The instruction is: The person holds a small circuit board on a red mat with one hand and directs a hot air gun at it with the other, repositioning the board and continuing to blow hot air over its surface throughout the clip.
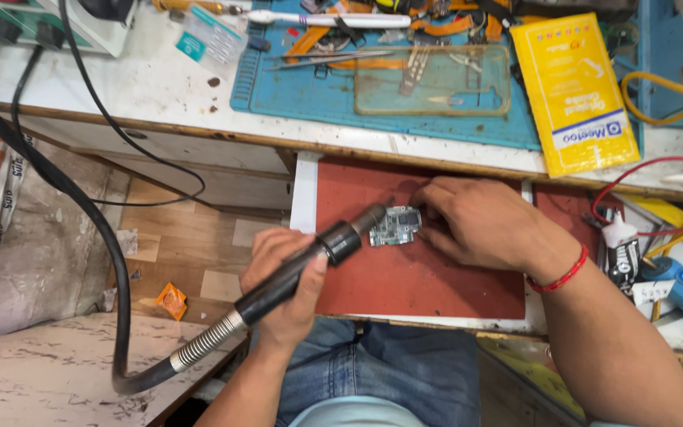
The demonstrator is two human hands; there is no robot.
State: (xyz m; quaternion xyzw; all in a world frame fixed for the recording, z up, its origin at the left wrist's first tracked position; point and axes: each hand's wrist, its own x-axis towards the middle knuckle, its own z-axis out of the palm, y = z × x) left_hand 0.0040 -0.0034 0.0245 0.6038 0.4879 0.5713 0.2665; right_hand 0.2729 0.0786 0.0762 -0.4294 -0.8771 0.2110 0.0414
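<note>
Head view: your left hand is wrapped tight around the black hot-air wand, fingers closed all the way round its handle, thumb lying along the top. The wand slants up and to the right, and its metal nozzle ends just beside the left edge of the small circuit board; whether it touches, you cannot tell from here. The board lies flat on the red mat, near the mat's upper middle. Your right hand is over on the board's other side, palm down, fingers curled in toward the board's right edge and top corner. The fingertips are tucked under, so whether they pinch the board or only press beside it cannot be told. A red thread band sits on that wrist. From the wand's back end a ribbed metal sleeve runs into a thick black hose looping away to the left. Beyond the mat, on the bench, lies a blue work mat with a clear phone case and tweezers on it, a yellow packet beside it.
</note>
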